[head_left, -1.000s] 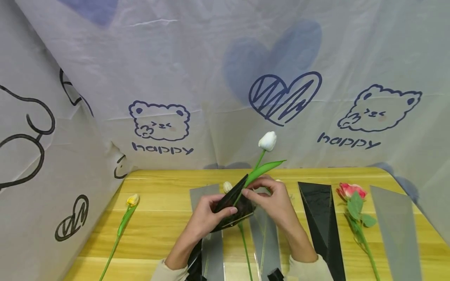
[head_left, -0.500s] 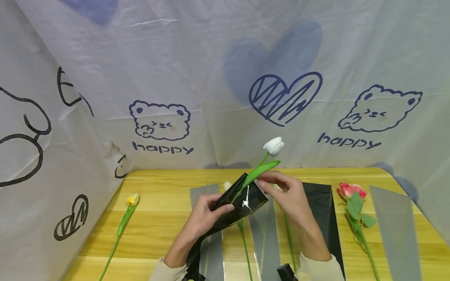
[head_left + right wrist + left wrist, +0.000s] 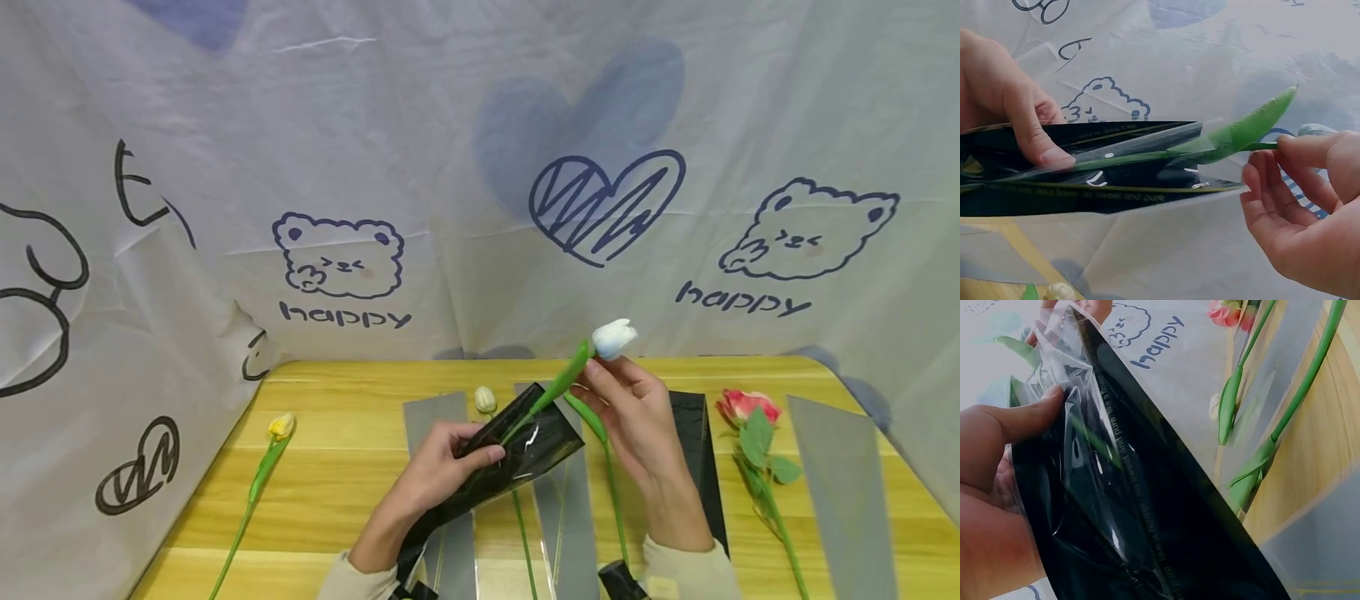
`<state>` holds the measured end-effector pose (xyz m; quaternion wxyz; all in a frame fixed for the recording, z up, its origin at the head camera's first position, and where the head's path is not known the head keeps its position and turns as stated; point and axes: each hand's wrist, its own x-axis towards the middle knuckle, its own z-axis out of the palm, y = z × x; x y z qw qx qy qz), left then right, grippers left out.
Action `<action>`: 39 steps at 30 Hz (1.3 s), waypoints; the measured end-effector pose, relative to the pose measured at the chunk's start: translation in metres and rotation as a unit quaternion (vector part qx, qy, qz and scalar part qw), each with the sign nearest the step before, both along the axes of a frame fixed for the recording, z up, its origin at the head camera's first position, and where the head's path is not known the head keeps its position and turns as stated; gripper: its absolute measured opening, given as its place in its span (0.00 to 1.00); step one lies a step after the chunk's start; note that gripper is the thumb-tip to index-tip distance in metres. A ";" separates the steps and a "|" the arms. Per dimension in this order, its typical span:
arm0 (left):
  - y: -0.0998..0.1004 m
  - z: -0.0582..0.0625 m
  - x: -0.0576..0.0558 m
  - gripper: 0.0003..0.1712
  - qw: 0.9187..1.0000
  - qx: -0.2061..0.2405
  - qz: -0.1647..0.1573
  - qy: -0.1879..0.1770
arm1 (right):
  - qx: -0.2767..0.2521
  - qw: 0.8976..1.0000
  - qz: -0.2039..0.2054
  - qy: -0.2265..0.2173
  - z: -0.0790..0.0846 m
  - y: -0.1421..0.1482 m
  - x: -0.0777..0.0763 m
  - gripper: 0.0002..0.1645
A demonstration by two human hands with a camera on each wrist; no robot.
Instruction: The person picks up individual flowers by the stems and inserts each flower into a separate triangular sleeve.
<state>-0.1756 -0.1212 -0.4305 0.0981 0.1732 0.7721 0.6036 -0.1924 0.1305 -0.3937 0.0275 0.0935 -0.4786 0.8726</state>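
My left hand grips a black flower sleeve with a clear front, thumb on top and fingers beneath. The sleeve is tilted, its mouth toward the upper right. A white tulip runs into it; in the right wrist view the green stem shows through the clear film and the leaf sticks out of the mouth. My right hand pinches the stem close below the bloom, thumb against fingers. The left wrist view shows printed lettering along the sleeve; the bloom is out of sight there.
On the wooden table lie a yellow tulip at left, a cream tulip in the middle and a pink rose at right. Grey sleeves and another black sleeve lie among them. A printed cloth hangs behind.
My right hand has moved from the sleeve's mouth up to the stem below the bloom. The tulip has tipped to the right and lower, and the sleeve's mouth has flattened out.
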 end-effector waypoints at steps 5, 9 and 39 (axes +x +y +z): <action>0.000 0.001 0.000 0.11 1.000 0.008 -0.004 -0.006 | -0.010 0.999 -0.031 -0.014 0.002 -0.005 0.000 0.10; 0.000 0.004 0.001 0.13 1.000 0.021 -0.001 -0.006 | 0.020 0.999 -0.046 -0.012 0.003 -0.009 0.001 0.08; 0.010 0.014 0.004 0.09 0.997 0.054 0.049 0.028 | 0.237 0.971 -0.014 -0.039 0.006 -0.023 0.007 0.17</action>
